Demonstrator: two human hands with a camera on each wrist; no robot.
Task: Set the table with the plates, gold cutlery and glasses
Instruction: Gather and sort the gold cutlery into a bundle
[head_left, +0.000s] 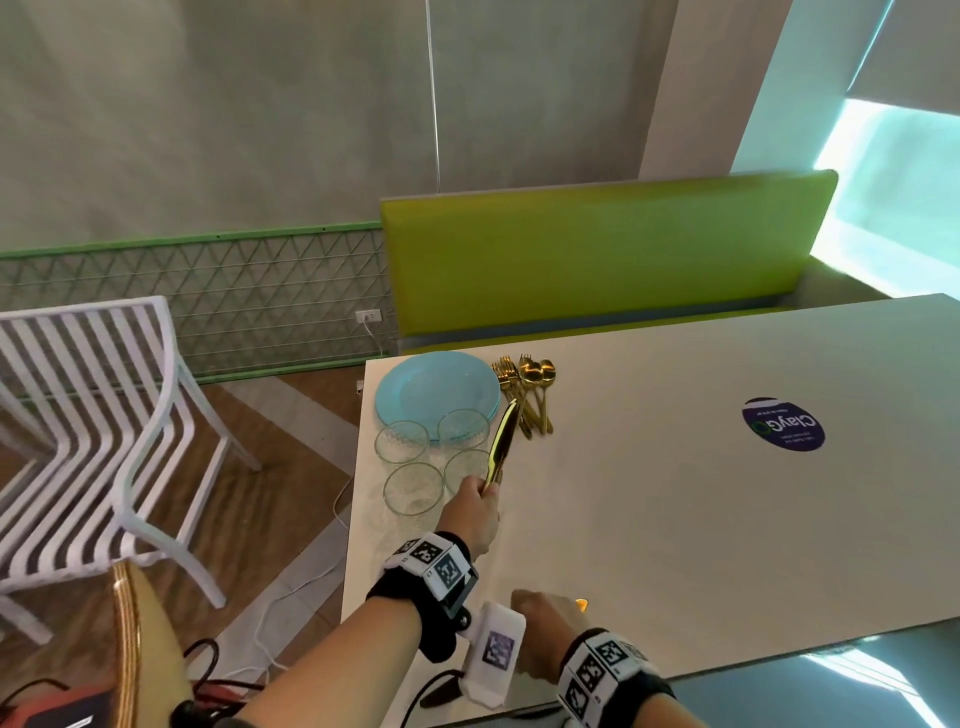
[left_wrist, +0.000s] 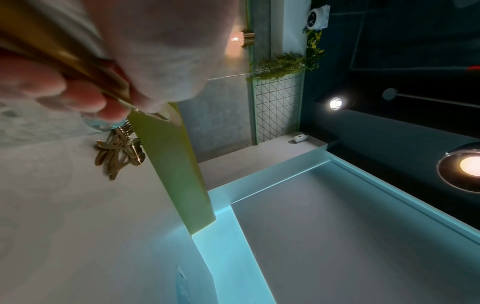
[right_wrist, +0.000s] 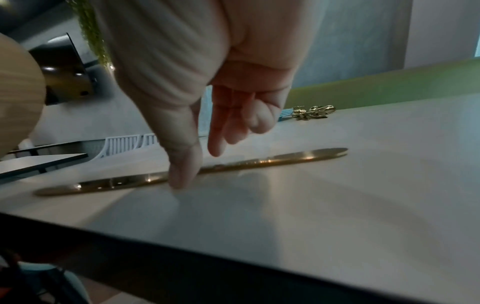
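A stack of light blue plates (head_left: 436, 387) sits at the far left corner of the white table (head_left: 675, 519). Several clear glasses (head_left: 413, 488) stand just in front of the stack. To its right lies a pile of gold forks and spoons (head_left: 530, 389), also visible as the gold pile (left_wrist: 116, 150) and the gold pile (right_wrist: 311, 112). My left hand (head_left: 475, 512) grips gold knives (head_left: 501, 447) by the handle, raised above the glasses. My right hand (head_left: 545, 616) is at the table's near edge. Its fingers point down and the thumb (right_wrist: 182, 176) touches a gold knife (right_wrist: 298, 156) lying flat.
A green bench (head_left: 597, 254) runs behind the table. A white slatted chair (head_left: 93, 415) stands to the left, and cables (head_left: 291, 613) trail on the floor. A round dark sticker (head_left: 783, 425) marks the tabletop on the right. A wooden chair back (head_left: 130, 649) is by my left arm.
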